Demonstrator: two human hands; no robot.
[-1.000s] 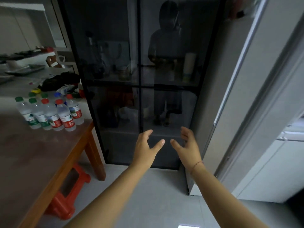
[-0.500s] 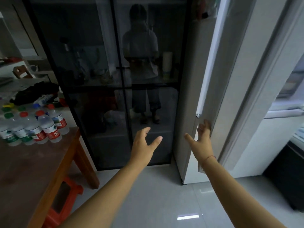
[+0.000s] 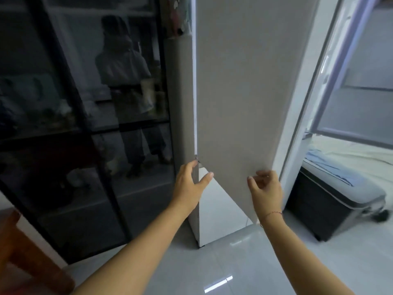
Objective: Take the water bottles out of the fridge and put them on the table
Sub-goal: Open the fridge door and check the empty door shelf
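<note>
The fridge (image 3: 234, 92) stands straight ahead, tall and beige-grey. A thin bright strip of light shows along the left edge of its upper door. My left hand (image 3: 190, 185) grips that edge at the door's lower left corner, fingers behind it and thumb in front. My right hand (image 3: 265, 189) hovers in front of the door face near its lower right corner, fingers half curled and holding nothing. No water bottles are in view. Only a brown wooden corner of the table (image 3: 25, 258) shows at the lower left.
A dark glass-fronted cabinet (image 3: 85, 124) fills the left side, right against the fridge. On the right, an open doorway shows a black and grey wheeled case (image 3: 331, 201) on the floor and a bed (image 3: 350, 158) behind it. Glossy pale floor tiles (image 3: 223, 262) lie underfoot.
The view has swung right, so the bottles on the table have left the frame. Both hands moved from the glass cabinet to the fridge; the left hand now holds the door's edge.
</note>
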